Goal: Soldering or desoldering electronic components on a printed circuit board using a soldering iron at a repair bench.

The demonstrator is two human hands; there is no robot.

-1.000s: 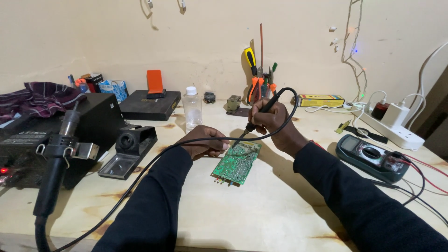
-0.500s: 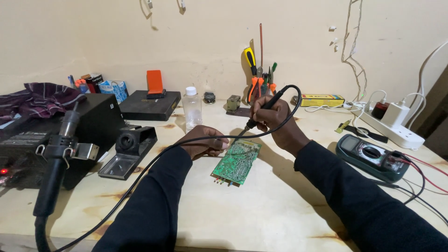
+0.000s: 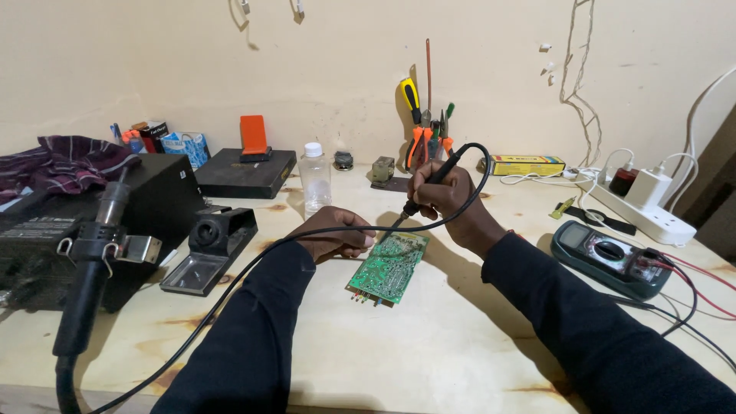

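Note:
A green circuit board (image 3: 389, 265) lies flat on the wooden table (image 3: 460, 337). My left hand (image 3: 335, 232) rests curled at the board's upper left edge, touching it; whether it pinches something thin there I cannot make out. My right hand (image 3: 442, 198) grips a black soldering iron (image 3: 431, 184) like a pen, its tip angled down onto the board's top edge. The iron's black cable (image 3: 253, 264) loops over my right hand and runs left across my left sleeve.
A black soldering station (image 3: 46, 230) with a hot-air wand (image 3: 96, 261) and an iron stand (image 3: 211, 245) sit left. A clear bottle (image 3: 314, 178), tool holder (image 3: 426, 134), yellow box (image 3: 527, 165), power strip (image 3: 644, 203) and multimeter (image 3: 609, 257) lie behind and to the right.
My right hand has shifted very slightly with the soldering iron while its tip stays on the board's top edge. My left hand and the board keep their place.

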